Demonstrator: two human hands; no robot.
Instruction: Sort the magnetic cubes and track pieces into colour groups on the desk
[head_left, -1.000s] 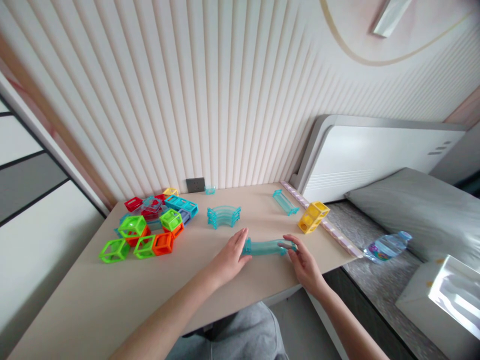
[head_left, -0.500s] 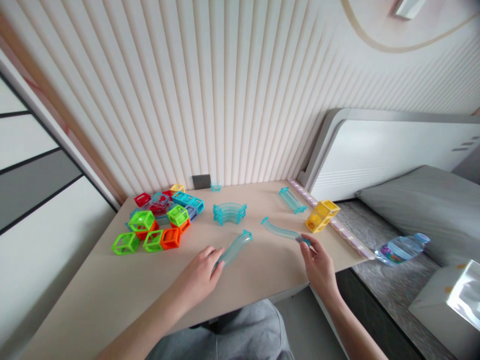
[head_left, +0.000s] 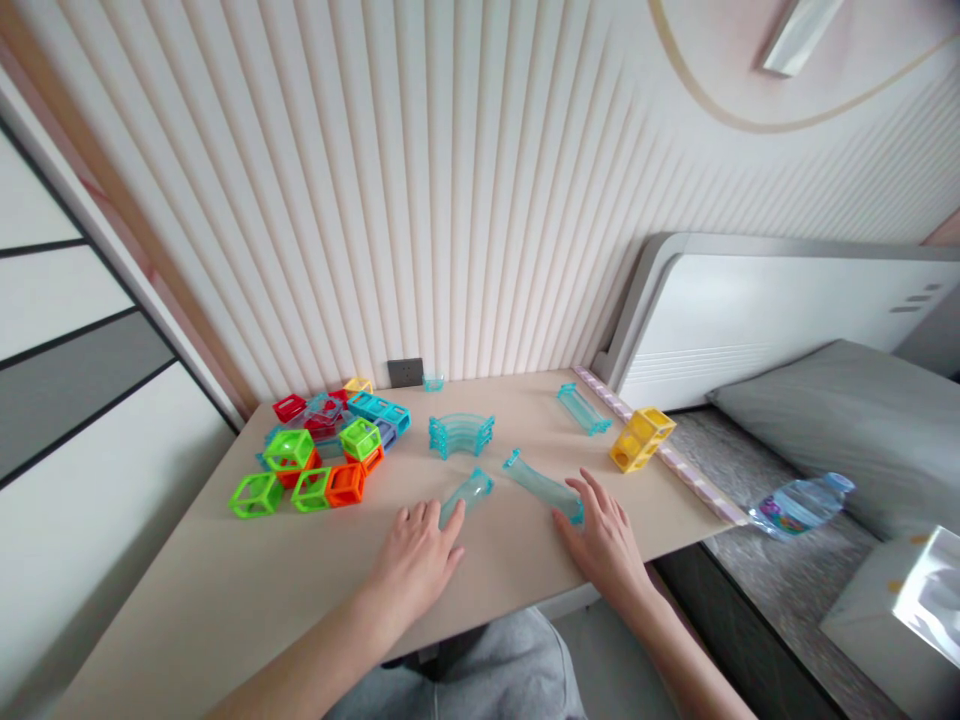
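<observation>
A translucent teal track piece (head_left: 472, 488) lies on the table under the fingertips of my left hand (head_left: 420, 555). That hand rests palm down with its fingers apart, hiding the piece's near end. To the right, a longer, slightly curved teal track piece (head_left: 544, 487) lies flat and slants toward me. Thumb and fingers of my right hand (head_left: 606, 535) are spread around its near end, apparently touching it without a closed grip. Beyond both hands sits a stack of curved teal track pieces (head_left: 461, 436).
Colourful magnetic cube frames (head_left: 346, 484) are clustered at the table's left. Another teal track piece (head_left: 583, 410) lies at the back right, near a yellow block (head_left: 641, 440). Past the table's right edge, a plastic bottle (head_left: 801, 506) rests on the bed beside a grey pillow (head_left: 832, 400).
My right hand has lowered the longer track piece onto the table and loosened its fingers. My left hand has let its piece down flat and spread its fingers over it.
</observation>
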